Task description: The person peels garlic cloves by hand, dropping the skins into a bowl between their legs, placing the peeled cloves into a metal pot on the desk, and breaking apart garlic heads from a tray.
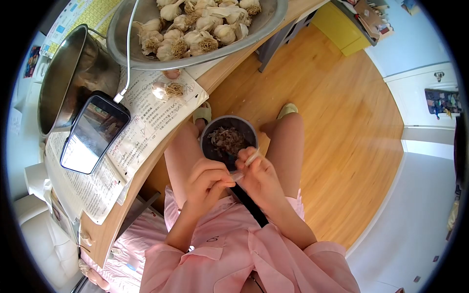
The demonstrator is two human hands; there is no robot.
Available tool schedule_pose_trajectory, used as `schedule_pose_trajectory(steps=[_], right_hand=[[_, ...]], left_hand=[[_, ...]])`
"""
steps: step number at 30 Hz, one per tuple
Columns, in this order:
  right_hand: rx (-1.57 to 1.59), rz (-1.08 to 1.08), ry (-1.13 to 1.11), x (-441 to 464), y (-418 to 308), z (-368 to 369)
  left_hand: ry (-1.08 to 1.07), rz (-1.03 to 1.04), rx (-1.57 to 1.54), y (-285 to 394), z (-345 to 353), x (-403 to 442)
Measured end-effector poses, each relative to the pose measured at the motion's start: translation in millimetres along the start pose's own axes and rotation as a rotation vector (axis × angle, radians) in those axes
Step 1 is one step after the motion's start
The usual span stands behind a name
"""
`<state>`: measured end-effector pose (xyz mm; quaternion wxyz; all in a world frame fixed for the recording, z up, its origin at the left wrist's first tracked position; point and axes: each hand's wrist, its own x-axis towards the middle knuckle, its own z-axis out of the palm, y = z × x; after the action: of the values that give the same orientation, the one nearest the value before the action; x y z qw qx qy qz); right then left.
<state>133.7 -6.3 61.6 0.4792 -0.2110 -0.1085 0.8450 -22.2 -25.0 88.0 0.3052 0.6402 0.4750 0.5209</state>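
Observation:
My left hand (209,183) pinches a thin, pale bit of garlic skin (236,176) between thumb and fingers, over my lap. Close beside it on the right, my right hand (257,176) is closed around a pale garlic clove (252,157). Just beyond both hands, a dark round bin (205,142) stands between my knees with brownish garlic peelings (227,140) inside. On the table at the upper left, a large metal basin (117,46) holds several whole garlic bulbs (198,29). Another garlic bulb (166,91) and a reddish clove (172,73) lie on the printed paper below the basin.
A deep metal pot (58,83) stands at the left, with a phone (95,132) leaning against it and a white cable (129,49) attached. Printed sheets (141,132) cover part of the wooden table (146,171). A yellow box (337,29) is at the upper right.

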Motion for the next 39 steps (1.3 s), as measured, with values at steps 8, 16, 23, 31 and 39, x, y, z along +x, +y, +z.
schedule_pose_trajectory(steps=[8,16,23,31,39], right_hand=[[0.249,0.139,-0.032,9,-19,-32],[0.168,0.196,0.05,9,-19,-28],[-0.403,-0.04,0.21,34,3,-93],[-0.589,-0.01,0.196,54,29,-146],[-0.806,-0.106,0.202,59,35,-164]], left_hand=[[-0.074,-0.343,0.148,-104,30,-5],[-0.152,-0.315,0.36,-218,81,-24],[-0.035,-0.566,-0.554,-163,77,-13],[0.033,-0.559,-0.434,-157,87,-33],[0.052,-0.472,-0.201,-172,89,-38]])
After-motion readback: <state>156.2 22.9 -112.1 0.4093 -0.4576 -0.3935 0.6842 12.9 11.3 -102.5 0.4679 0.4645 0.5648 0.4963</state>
